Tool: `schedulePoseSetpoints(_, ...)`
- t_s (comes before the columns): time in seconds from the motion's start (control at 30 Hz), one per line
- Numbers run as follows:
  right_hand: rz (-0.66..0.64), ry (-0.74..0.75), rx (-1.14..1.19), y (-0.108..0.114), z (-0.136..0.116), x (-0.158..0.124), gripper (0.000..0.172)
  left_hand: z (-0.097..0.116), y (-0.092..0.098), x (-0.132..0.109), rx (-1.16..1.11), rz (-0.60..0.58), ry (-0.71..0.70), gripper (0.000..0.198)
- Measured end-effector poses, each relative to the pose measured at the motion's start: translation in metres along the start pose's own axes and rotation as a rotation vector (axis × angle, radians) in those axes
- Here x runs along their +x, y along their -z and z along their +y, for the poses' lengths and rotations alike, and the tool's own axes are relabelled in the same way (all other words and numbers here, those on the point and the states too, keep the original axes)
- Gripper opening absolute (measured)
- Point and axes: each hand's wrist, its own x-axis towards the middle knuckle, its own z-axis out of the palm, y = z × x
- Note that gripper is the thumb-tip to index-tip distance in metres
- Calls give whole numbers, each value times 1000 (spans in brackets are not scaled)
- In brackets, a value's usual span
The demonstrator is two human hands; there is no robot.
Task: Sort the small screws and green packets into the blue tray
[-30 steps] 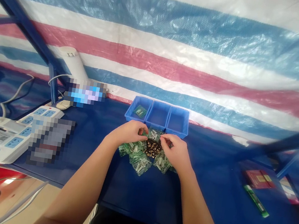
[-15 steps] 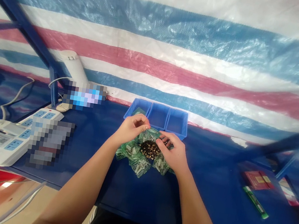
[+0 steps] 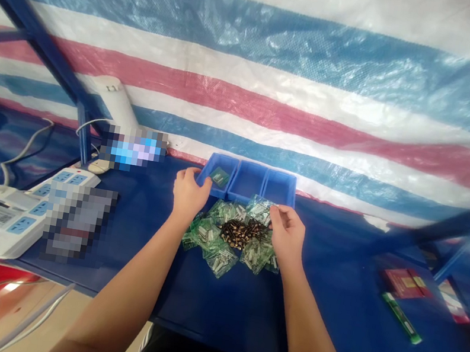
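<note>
Since half a second ago my left hand (image 3: 190, 195) has swung leftward off the clear green-tinted plastic packet of silvery pieces (image 3: 260, 208), which has shifted rightward with my right hand (image 3: 289, 233). My right thumb and index finger pinch its right edge, so it lies just left of those fingertips, squarish, with no clear long axis. My left thumb is parted from the fingers beside the leftmost blue plastic bin (image 3: 226, 165), just right of that hand; whether I grip its wall, I cannot tell
</note>
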Motion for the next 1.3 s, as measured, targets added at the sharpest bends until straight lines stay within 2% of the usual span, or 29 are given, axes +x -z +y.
schedulePoseSetpoints(0.1,-22,4,-15,-1,-1,-1,32,-7,-9,-1,-36,-111,16,38)
schedulePoseSetpoints(0.3,-48,13,-30,-2,-2,-3,34,-10,-12,1,-68,-141,-11,37)
schedulePoseSetpoints(0.37,-63,-12,-3,-1,-2,-3,35,-6,-9,1,-58,-93,-40,35)
schedulePoseSetpoints(0.47,-58,-27,40,-1,-2,-2,36,7,-2,-6,-56,100,-170,30)
schedulePoseSetpoints(0.5,-47,-25,52,-1,-2,-1,36,14,1,-11,-104,96,-229,29)
schedulePoseSetpoints(0.53,-32,-23,66,-1,-1,-1,37,21,3,-16,-176,35,-273,27)
schedulePoseSetpoints(0.63,4,-26,108,-2,1,1,39,41,6,-37,-448,-306,-283,29)
schedulePoseSetpoints(0.7,3,-30,124,-2,2,1,39,49,4,-49,-539,-429,-276,29)
schedulePoseSetpoints(0.8,8,-23,130,-2,4,2,38,52,-2,-60,-586,-542,-281,27)
schedulePoseSetpoints(0.9,7,-24,133,-2,3,2,36,50,-6,-61,-677,-570,-209,26)
schedulePoseSetpoints(1.07,-83,-42,156,-5,3,1,35,48,-8,-57,-725,-508,-105,27)
schedulePoseSetpoints(1.3,-45,-67,175,-6,7,2,33,46,-11,-57,-683,-509,-132,29)
